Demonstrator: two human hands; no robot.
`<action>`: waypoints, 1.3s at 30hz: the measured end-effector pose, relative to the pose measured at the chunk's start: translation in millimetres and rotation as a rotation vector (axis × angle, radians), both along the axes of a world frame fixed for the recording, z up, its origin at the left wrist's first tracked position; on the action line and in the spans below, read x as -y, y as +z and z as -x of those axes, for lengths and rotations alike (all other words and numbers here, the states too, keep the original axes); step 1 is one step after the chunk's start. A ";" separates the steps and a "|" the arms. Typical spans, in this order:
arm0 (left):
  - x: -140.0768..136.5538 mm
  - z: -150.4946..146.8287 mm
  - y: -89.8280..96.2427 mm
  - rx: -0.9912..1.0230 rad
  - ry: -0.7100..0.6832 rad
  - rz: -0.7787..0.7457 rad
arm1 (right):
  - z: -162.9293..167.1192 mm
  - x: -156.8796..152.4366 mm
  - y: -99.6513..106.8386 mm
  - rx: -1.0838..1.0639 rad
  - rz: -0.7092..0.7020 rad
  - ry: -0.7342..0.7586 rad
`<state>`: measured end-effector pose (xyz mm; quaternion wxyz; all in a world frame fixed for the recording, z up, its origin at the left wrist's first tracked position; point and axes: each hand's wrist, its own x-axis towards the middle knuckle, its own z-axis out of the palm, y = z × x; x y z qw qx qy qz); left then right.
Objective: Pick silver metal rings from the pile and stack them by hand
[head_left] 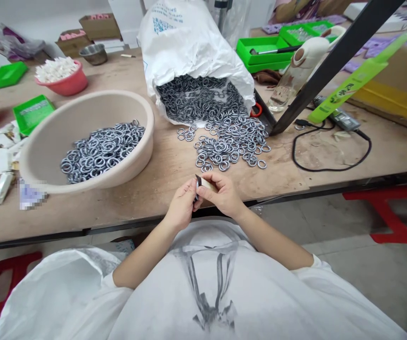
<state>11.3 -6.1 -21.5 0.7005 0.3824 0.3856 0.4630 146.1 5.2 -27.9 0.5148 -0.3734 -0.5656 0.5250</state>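
Note:
At the table's front edge my two hands meet. My left hand (184, 200) pinches a blue-grey ring (196, 194), mostly covered by the fingers. Closed around the pale handle of a small knife (207, 184) is my right hand (224, 193); the dark blade tip lies against the ring by my left thumb. Just beyond the hands spreads a loose pile of grey rings (228, 144), spilling from the mouth of a white sack (192, 42). A beige basin (143, 118) to the left holds many similar rings.
White pieces (1, 160) lie left of the basin, near a green tray (33, 113) and a pink bowl (72, 82). A slanted dark metal bar (317, 80) rises at right, beside a bottle (283, 89), a lime-green stick (352, 85) and a black cable (295, 156).

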 end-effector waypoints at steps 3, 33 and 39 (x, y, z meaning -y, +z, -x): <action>1.3 -0.7 2.0 0.007 -0.011 0.002 | 0.3 -0.9 2.6 0.039 0.008 -0.048; -4.1 29.8 0.2 -0.027 0.032 0.012 | -20.2 -39.2 -5.9 1.272 -0.077 -0.313; -17.2 30.6 0.7 -0.008 0.110 0.120 | -27.5 -38.2 -6.3 0.776 -0.046 -0.339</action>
